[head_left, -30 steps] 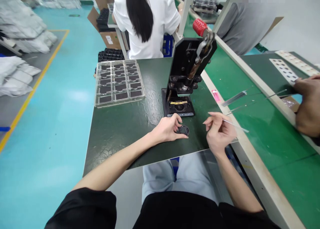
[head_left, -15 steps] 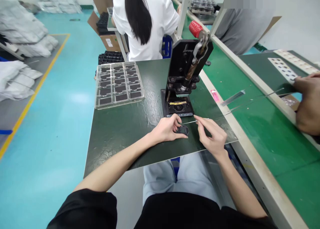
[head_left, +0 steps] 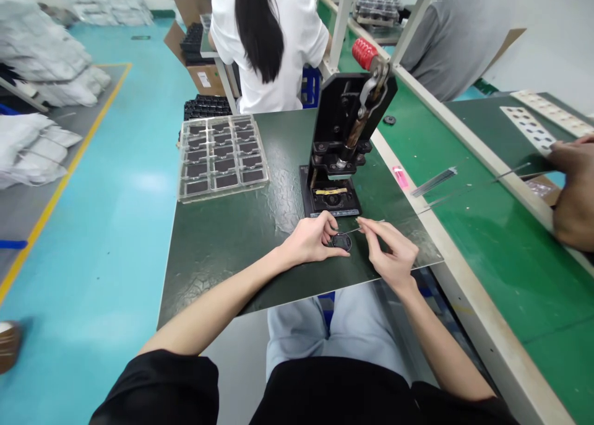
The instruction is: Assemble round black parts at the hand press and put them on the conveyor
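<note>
Between thumb and fingers, my left hand point(head_left: 312, 238) grips a small round black part point(head_left: 342, 242) near the table's front edge. A thin metal rod point(head_left: 355, 230), perhaps tweezers or a wire, is pinched in my right hand point(head_left: 391, 247). Its tip meets the upper rim of the round part, close to my left fingertips. Just beyond both hands stands a black hand press point(head_left: 346, 134) with a red-gripped lever point(head_left: 364, 54). On its base lies a yellow strip point(head_left: 331, 191).
A clear plastic tray point(head_left: 223, 188) with dark rectangular pieces sits at the table's left. To the right, a green conveyor point(head_left: 464, 227) carries thin rods point(head_left: 435, 182), a pink piece point(head_left: 400, 177) and a round black part point(head_left: 389, 120). Co-workers sit ahead and at right; a co-worker's hand point(head_left: 575, 190) shows.
My right hand has shifted slightly left, bringing the rod's tip onto the round part's rim. A round black part on the conveyor shows more fully. A shoe has appeared at the left edge.
</note>
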